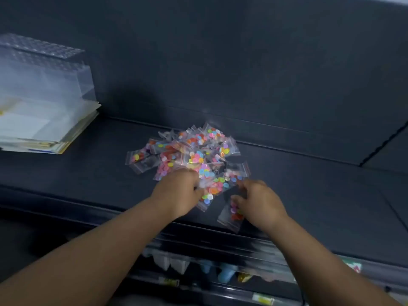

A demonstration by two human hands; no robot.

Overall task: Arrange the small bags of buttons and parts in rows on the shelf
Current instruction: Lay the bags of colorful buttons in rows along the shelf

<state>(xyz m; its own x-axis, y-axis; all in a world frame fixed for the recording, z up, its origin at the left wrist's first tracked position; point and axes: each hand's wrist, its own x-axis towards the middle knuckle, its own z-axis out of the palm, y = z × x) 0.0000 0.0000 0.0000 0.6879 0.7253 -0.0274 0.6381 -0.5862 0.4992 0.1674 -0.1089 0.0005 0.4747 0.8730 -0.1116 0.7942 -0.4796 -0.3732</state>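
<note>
1. On the shelf, just ahead of both sets of fingers, the bags lie in one loose heap. No row shows yet, so nearly all the arranging is left.
2. Left hand: fingers curl into the heap's near edge. Blur hides whether they grip anything.
3. Right hand: fingers curl narrowly round a single bag, just beside the heap.
</note>
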